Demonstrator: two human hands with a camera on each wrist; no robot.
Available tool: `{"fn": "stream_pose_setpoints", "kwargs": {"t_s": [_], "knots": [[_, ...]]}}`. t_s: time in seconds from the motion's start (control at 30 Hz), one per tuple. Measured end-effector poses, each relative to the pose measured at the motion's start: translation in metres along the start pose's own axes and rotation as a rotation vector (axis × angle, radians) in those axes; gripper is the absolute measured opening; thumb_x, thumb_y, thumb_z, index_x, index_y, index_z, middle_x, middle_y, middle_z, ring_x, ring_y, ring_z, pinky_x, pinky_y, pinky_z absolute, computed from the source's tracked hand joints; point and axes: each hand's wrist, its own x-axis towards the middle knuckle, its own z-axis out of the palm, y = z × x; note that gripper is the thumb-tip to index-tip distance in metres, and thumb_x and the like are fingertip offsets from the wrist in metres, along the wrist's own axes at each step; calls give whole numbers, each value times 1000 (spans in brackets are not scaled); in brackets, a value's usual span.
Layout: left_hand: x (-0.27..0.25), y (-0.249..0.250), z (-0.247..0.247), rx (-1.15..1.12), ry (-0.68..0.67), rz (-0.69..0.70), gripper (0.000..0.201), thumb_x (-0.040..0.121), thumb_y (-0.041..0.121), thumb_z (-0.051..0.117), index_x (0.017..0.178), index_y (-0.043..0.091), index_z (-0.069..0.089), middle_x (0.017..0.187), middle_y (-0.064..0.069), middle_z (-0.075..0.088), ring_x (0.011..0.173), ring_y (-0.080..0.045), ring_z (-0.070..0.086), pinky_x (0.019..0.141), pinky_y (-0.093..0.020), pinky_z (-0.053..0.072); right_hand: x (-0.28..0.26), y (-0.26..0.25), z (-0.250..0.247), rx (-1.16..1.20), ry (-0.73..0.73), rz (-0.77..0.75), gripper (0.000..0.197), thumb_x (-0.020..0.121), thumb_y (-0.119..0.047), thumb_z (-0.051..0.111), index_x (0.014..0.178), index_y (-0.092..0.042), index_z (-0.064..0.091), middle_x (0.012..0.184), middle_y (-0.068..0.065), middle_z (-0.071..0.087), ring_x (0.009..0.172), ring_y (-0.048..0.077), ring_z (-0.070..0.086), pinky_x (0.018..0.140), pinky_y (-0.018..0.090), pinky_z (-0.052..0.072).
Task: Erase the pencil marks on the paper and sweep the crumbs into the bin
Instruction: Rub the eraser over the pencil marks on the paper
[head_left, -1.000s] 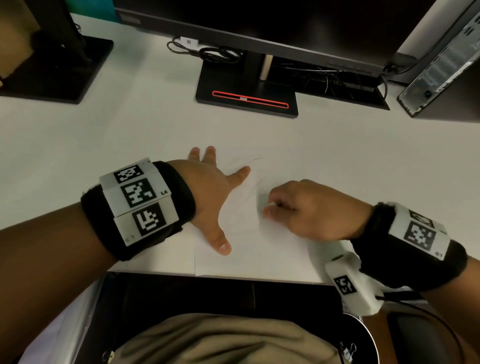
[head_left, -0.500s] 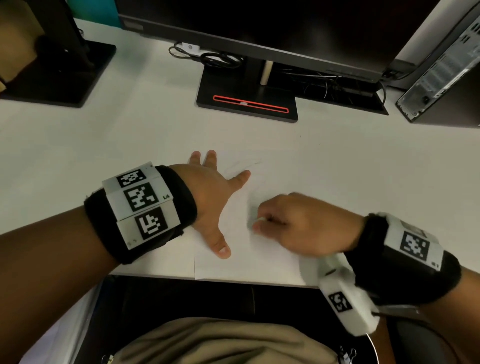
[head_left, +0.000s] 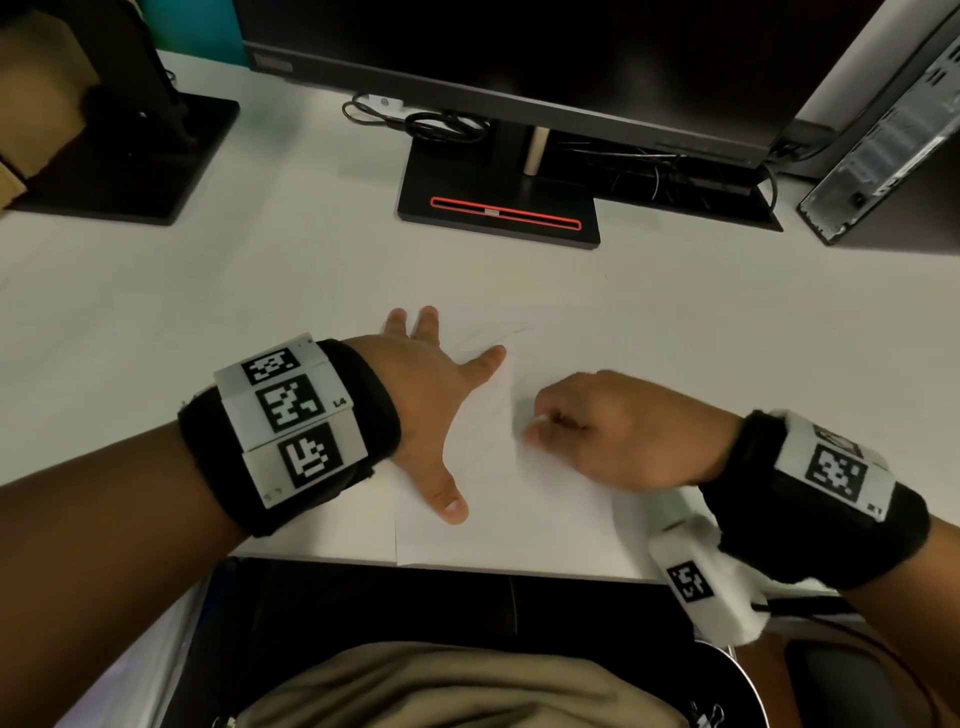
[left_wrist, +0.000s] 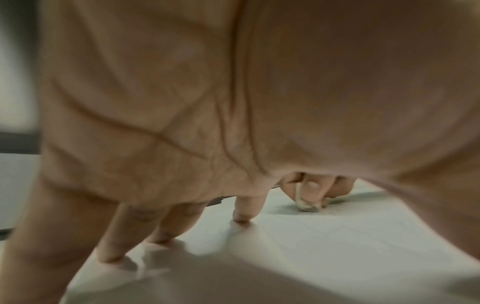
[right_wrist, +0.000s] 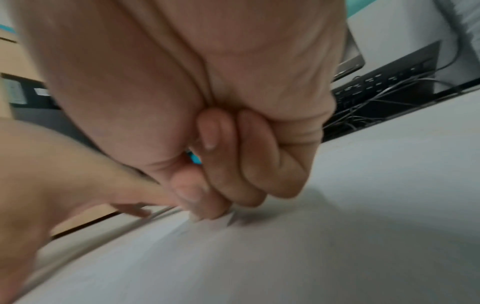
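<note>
A white sheet of paper (head_left: 498, 499) with faint pencil lines lies at the near edge of the white desk (head_left: 208, 291). My left hand (head_left: 436, 395) lies flat on the sheet's left part, fingers spread and pressing it down; the left wrist view shows its fingertips (left_wrist: 241, 218) on the paper (left_wrist: 324, 236). My right hand (head_left: 582, 421) is curled, pinching a small whitish eraser (left_wrist: 306, 202) whose end touches the sheet. In the right wrist view the curled fingers (right_wrist: 221, 164) hide most of the eraser, and a bit of blue (right_wrist: 194, 158) shows between them.
A monitor on a black base with a red stripe (head_left: 498, 213) stands behind the paper, with cables (head_left: 431, 124) beside it. A second black stand (head_left: 119, 156) is far left, a computer case (head_left: 893, 150) far right. A dark round bin rim (head_left: 748, 686) shows below the desk edge, lower right.
My right hand with the eraser slid left and toward me across the paper, then back right a little. The left hand has stayed flat on the sheet.
</note>
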Motion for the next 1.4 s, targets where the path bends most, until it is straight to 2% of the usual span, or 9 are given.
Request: {"fn": "stream_pose_setpoints", "kwargs": {"t_s": [0.17,0.6,0.77,0.9,0.97,1.07,1.13,1.3,1.4], "knots": [[0,0,0,6,-4,-2,151,54,77,80,144,45,-37,155,-20,-39,146,-44,-25,117,-63,22,7,11,-17,20,70,112,39,105,-37,45,77,-13,57,75,0,61,68,16,54,64,32,43],[0,-1,1,-4,7,9,150,54,76,80,145,46,-36,156,-20,-37,147,-44,-25,117,-61,23,8,-5,-6,-65,-27,-14,36,105,-37,44,72,-21,49,75,-7,55,71,16,54,69,31,41],[-1,0,0,-5,4,4,151,54,77,80,145,46,-36,156,-19,-38,147,-43,-25,117,-62,24,10,17,-21,20,105,161,40,104,-37,46,80,-9,61,77,4,67,72,20,60,68,36,47],[1,-2,2,-5,8,6,151,53,78,80,144,47,-36,155,-19,-39,147,-43,-25,116,-62,25,-11,0,-9,679,187,167,34,103,-31,55,77,-10,59,68,5,71,52,14,57,55,28,45],[2,-1,2,4,16,4,150,53,79,79,144,47,-36,156,-20,-38,147,-44,-24,116,-61,26,-23,-22,8,1248,5,127,22,100,-26,59,85,-10,60,84,20,74,65,27,69,57,31,54],[2,0,3,23,22,1,150,54,79,78,145,46,-36,156,-21,-36,147,-46,-22,117,-61,24,-26,-36,31,1521,-290,101,19,96,-28,55,89,-10,59,108,33,71,102,43,72,81,41,61],[1,-1,3,15,23,7,150,53,79,78,144,47,-36,156,-20,-37,147,-44,-22,118,-61,22,-15,-18,30,1656,-150,234,19,103,-24,49,92,-8,55,110,35,70,102,42,73,88,44,60],[-1,-4,3,-7,16,17,150,50,80,79,142,50,-36,156,-15,-39,148,-40,-25,119,-60,20,-6,40,2,1927,864,256,24,106,-20,47,84,-14,52,99,19,68,88,31,72,81,38,59],[-1,-4,2,-15,13,19,151,50,80,79,142,50,-36,156,-16,-40,147,-40,-25,119,-60,20,-16,21,6,1942,773,158,17,105,-17,47,91,-13,55,106,22,67,97,36,69,78,36,60]]}}
